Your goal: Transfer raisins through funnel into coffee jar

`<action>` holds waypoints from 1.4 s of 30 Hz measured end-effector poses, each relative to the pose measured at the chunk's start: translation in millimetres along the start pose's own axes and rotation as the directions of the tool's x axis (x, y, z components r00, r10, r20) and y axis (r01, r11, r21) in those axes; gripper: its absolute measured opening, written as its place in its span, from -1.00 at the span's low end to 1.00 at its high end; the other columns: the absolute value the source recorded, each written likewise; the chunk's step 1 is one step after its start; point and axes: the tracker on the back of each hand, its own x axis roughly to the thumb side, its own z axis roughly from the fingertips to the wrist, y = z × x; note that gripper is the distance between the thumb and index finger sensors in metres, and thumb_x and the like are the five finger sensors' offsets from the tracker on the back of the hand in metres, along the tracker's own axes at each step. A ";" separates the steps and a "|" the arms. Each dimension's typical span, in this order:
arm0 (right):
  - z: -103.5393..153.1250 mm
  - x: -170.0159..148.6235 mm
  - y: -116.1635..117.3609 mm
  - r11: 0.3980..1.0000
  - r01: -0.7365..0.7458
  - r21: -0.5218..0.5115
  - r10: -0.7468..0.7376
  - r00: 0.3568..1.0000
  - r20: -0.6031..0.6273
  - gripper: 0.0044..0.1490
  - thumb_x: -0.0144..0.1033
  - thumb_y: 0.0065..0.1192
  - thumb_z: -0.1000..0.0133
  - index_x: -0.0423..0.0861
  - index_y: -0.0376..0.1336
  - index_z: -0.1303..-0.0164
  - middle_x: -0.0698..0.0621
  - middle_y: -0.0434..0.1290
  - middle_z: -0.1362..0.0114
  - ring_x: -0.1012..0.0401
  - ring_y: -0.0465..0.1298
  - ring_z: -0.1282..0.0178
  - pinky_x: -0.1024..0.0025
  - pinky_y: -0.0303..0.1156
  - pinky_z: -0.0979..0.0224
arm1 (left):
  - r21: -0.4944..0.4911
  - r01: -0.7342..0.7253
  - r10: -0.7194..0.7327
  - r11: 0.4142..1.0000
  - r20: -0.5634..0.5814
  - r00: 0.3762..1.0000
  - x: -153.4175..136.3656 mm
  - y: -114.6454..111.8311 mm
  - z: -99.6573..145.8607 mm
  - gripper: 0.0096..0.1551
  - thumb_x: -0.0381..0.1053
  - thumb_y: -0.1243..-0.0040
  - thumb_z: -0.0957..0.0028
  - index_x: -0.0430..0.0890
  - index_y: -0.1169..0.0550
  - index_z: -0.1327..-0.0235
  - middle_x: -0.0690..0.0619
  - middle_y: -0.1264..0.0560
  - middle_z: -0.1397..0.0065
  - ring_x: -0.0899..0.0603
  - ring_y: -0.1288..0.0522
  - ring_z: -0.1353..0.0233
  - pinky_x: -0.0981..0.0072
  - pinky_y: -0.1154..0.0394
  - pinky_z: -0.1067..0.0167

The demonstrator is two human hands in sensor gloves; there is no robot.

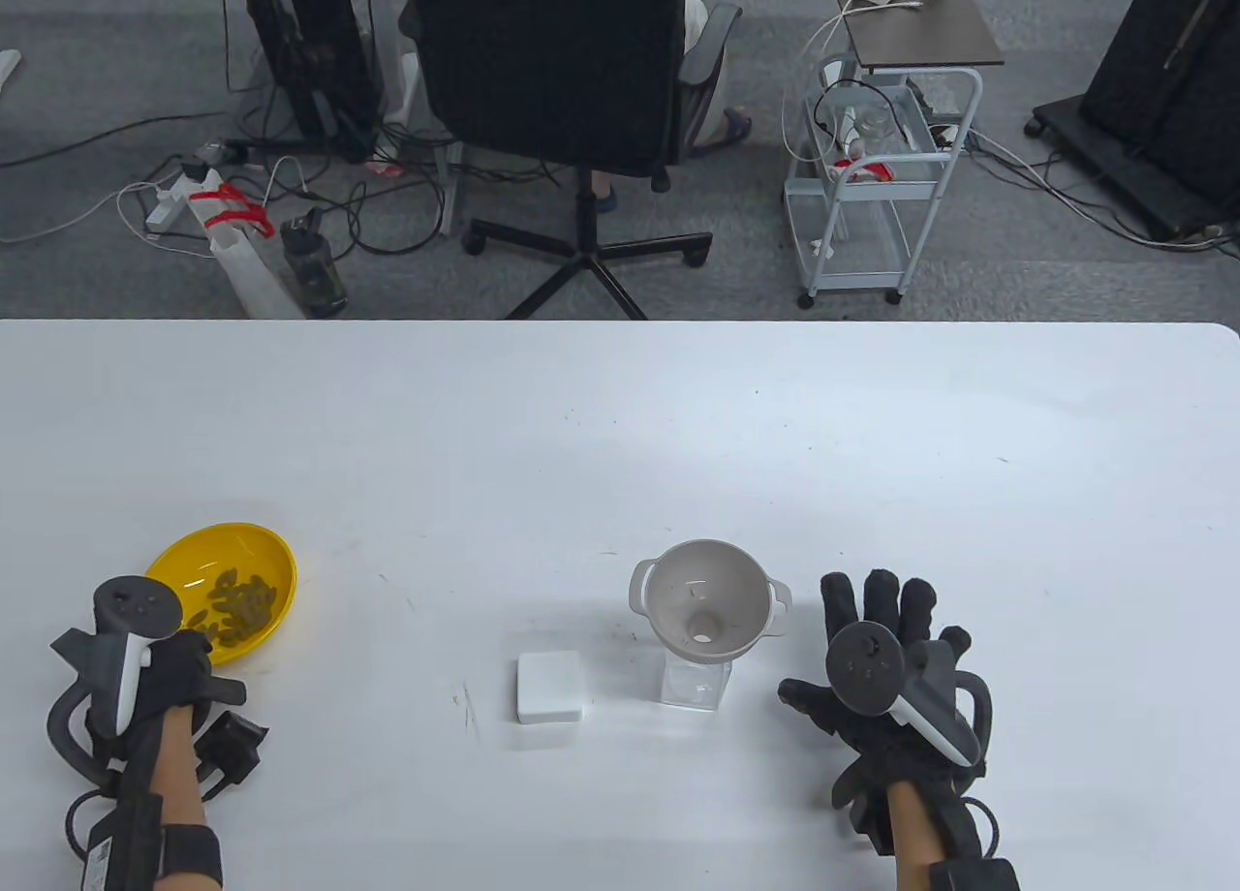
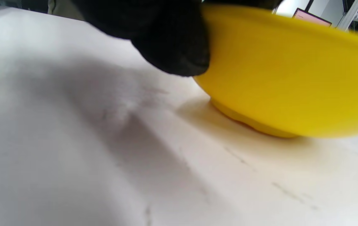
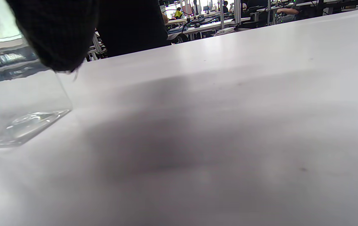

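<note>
A yellow bowl (image 1: 225, 564) with raisins (image 1: 239, 604) stands at the table's left. My left hand (image 1: 191, 655) grips its near rim; in the left wrist view a gloved fingertip (image 2: 172, 47) presses on the bowl's outer wall (image 2: 285, 78). The bowl looks slightly tilted. A grey funnel (image 1: 707, 612) sits in the mouth of a clear square jar (image 1: 694, 686) at the centre front. My right hand (image 1: 877, 629) lies open with fingers spread, just right of the jar and apart from it. The jar's base (image 3: 15, 119) shows in the right wrist view beside a fingertip (image 3: 56, 34).
A white square lid (image 1: 549, 688) lies on the table just left of the jar. The white table (image 1: 620, 426) stretches far behind the objects. An office chair (image 1: 562, 68) and a wire cart (image 1: 872, 184) stand beyond the far edge.
</note>
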 end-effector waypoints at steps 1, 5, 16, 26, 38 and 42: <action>0.0 0.0 0.0 1.000 0.000 0.001 0.000 1.000 0.000 0.42 0.28 0.29 -0.13 -0.08 -0.53 -0.69 -0.44 -0.50 -0.71 -0.46 -0.48 -0.61 -0.67 -0.35 -0.44 | 0.005 -0.018 0.018 1.000 0.008 1.000 0.0 0.7 0.2 -0.14 -0.13 -0.24 -0.32 -0.29 -0.07 -0.72 -0.26 -0.52 -0.32 0.10 -0.67 0.11 0.33 -0.64 0.17; 0.1 0.0 0.2 1.000 0.000 0.002 0.000 1.000 -0.001 0.42 0.28 0.29 -0.14 -0.08 -0.53 -0.69 -0.44 -0.50 -0.71 -0.46 -0.47 -0.61 -0.67 -0.35 -0.43 | 0.014 -0.137 0.136 0.990 0.054 0.989 1.0 3.3 1.7 -0.21 -0.20 -0.20 -0.32 -0.33 -0.11 -0.69 -0.32 -0.50 -0.33 0.10 -0.69 0.17 0.37 -0.65 0.23; -0.3 -0.4 1.0 1.000 0.003 0.007 -0.003 1.000 -0.005 0.43 0.28 0.28 -0.14 -0.10 -0.53 -0.69 -0.44 -0.50 -0.71 -0.46 -0.47 -0.61 -0.67 -0.35 -0.44 | 0.053 -0.277 0.252 0.959 0.278 0.927 36.5 21.4 24.5 -0.24 -0.22 -0.19 -0.32 -0.36 -0.15 -0.68 -0.37 -0.48 -0.41 0.09 -0.69 0.19 0.35 -0.64 0.23; -0.9 -1.0 1.2 1.000 0.012 0.002 -0.012 1.000 0.001 0.43 0.28 0.28 -0.14 -0.10 -0.53 -0.69 -0.45 -0.49 -0.71 -0.46 -0.47 -0.61 -0.67 -0.35 -0.43 | 0.108 -0.262 0.162 0.959 0.550 0.819 105.4 60.9 88.5 -0.27 -0.24 -0.21 -0.30 -0.34 -0.20 -0.67 -0.39 -0.45 -0.50 0.08 -0.69 0.21 0.32 -0.64 0.24; -1.2 -0.5 1.8 1.000 0.010 0.002 -0.010 1.000 0.006 0.43 0.28 0.28 -0.14 -0.10 -0.53 -0.69 -0.45 -0.49 -0.71 -0.46 -0.46 -0.61 -0.67 -0.34 -0.43 | 0.051 -0.285 0.141 0.957 0.779 0.610 180.3 89.8 186.0 -0.29 -0.25 -0.22 -0.30 -0.31 -0.24 -0.67 -0.37 -0.46 -0.53 0.06 -0.69 0.23 0.30 -0.63 0.24; -1.0 -0.2 2.3 1.000 0.007 0.004 -0.008 1.000 0.011 0.43 0.28 0.28 -0.14 -0.11 -0.53 -0.69 -0.45 -0.50 -0.71 -0.46 -0.46 -0.61 -0.67 -0.34 -0.43 | 0.077 -0.259 0.082 0.963 0.829 0.553 199.9 88.7 215.9 -0.30 -0.25 -0.22 -0.30 -0.29 -0.24 -0.67 -0.36 -0.46 -0.53 0.05 -0.69 0.23 0.29 -0.63 0.24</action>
